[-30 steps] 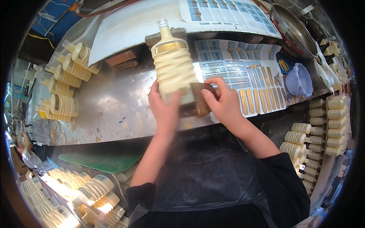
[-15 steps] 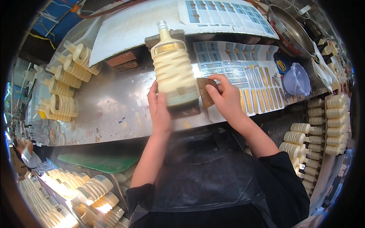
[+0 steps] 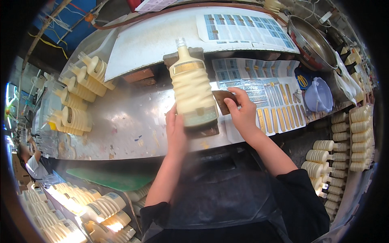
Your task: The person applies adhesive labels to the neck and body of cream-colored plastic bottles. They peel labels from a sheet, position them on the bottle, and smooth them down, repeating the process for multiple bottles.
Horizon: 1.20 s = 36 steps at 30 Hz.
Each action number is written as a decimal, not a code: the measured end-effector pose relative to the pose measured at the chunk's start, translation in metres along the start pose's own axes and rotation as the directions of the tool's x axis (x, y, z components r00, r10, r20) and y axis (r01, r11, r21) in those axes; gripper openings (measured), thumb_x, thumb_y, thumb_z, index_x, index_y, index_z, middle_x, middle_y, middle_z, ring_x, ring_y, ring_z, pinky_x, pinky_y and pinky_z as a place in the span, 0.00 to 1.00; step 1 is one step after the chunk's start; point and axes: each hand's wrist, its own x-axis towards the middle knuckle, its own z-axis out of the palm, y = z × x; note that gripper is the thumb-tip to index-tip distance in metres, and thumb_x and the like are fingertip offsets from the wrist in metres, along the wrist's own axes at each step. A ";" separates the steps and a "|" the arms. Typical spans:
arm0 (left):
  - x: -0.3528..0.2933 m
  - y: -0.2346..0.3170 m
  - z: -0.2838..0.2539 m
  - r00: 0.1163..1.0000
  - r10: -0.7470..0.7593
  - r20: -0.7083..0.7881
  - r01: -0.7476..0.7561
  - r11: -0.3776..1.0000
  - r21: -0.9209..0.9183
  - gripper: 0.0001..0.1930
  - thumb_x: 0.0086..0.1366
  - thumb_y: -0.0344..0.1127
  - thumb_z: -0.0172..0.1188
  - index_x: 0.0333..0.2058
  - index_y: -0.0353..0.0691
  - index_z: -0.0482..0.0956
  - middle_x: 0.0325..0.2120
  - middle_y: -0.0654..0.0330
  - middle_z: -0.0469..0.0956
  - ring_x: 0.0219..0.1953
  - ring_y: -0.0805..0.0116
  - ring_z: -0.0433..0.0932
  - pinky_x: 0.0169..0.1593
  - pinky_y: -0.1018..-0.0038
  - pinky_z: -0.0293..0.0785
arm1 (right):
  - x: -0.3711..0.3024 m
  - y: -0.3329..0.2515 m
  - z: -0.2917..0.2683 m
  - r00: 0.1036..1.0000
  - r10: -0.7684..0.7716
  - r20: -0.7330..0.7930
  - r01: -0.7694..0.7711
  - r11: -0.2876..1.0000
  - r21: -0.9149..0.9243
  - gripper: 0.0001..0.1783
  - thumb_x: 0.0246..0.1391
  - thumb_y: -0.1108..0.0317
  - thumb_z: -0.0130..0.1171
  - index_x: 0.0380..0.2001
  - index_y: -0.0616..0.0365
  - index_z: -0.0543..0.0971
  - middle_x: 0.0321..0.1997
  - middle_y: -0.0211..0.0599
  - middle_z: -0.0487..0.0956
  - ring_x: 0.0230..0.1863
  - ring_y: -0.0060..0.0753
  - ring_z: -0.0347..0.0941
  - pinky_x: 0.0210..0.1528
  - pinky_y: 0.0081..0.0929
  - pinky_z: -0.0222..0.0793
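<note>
A cream bottle (image 3: 192,89) with wavy ridges and a clear threaded neck lies tilted back against a dark rest (image 3: 172,60), base toward me. It has a gold strip near its shoulder and a translucent label around its lower end. My left hand (image 3: 176,131) grips the lower left side of the bottle. In my right hand (image 3: 245,115), thumb and fingers pinch a flat brown scraper (image 3: 224,100), its edge at or just beside the bottle's right side. Beyond that hand lie sheets of gold strip labels (image 3: 279,118).
Several similar bottles (image 3: 77,87) lie at the left of the metal table (image 3: 125,117). A white board (image 3: 158,30) with label sheets spans the back, beside a metal pan (image 3: 312,38). A lilac bucket (image 3: 318,95) stands right. More bottles fill both lower sides; another person (image 3: 36,164) is far left.
The whole view has shifted, putting the table lower in the picture. My right hand and the scraper have moved slightly up along the bottle's side, and the scraper has turned. My left hand keeps its hold.
</note>
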 end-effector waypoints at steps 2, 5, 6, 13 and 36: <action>0.002 -0.008 -0.010 0.999 -0.028 0.038 0.032 0.992 -0.122 0.26 0.80 0.41 0.45 0.70 0.33 0.63 0.68 0.53 0.63 0.70 0.63 0.61 0.73 0.65 0.56 | -0.010 -0.009 -0.002 0.996 -0.091 -0.015 0.090 0.994 -0.056 0.15 0.59 0.76 0.67 0.49 0.59 0.80 0.38 0.39 0.85 0.38 0.26 0.82 0.42 0.25 0.76; 0.001 -0.002 -0.010 0.981 0.169 0.092 -0.186 0.957 0.222 0.30 0.68 0.41 0.58 0.66 0.34 0.68 0.63 0.51 0.68 0.66 0.57 0.65 0.69 0.62 0.60 | -0.024 -0.024 -0.002 0.905 -0.419 0.072 0.425 0.885 -0.192 0.16 0.50 0.81 0.71 0.43 0.59 0.82 0.39 0.38 0.85 0.38 0.38 0.83 0.40 0.30 0.77; 0.000 0.003 -0.009 0.966 0.224 0.126 -0.254 0.910 0.326 0.32 0.65 0.41 0.62 0.65 0.35 0.70 0.61 0.51 0.70 0.65 0.55 0.66 0.68 0.61 0.61 | -0.026 -0.034 -0.002 0.841 -0.528 0.117 0.541 0.822 -0.179 0.17 0.47 0.81 0.71 0.42 0.58 0.82 0.39 0.37 0.85 0.38 0.40 0.83 0.39 0.31 0.77; 0.002 0.018 -0.006 0.855 0.493 0.164 -0.465 0.586 0.664 0.37 0.49 0.39 0.76 0.59 0.38 0.76 0.50 0.50 0.79 0.55 0.47 0.74 0.61 0.57 0.67 | -0.009 -0.080 -0.002 0.726 -0.642 0.246 0.688 0.670 -0.279 0.17 0.43 0.78 0.67 0.40 0.55 0.83 0.41 0.35 0.86 0.41 0.38 0.83 0.41 0.32 0.73; 0.000 0.024 0.002 0.865 0.459 0.201 -0.460 0.569 0.682 0.41 0.46 0.38 0.81 0.59 0.34 0.73 0.53 0.49 0.76 0.56 0.47 0.73 0.62 0.56 0.68 | 0.088 -0.097 0.056 0.638 -0.701 0.318 0.769 0.557 -0.313 0.16 0.50 0.73 0.65 0.45 0.58 0.84 0.36 0.39 0.85 0.37 0.39 0.83 0.43 0.34 0.75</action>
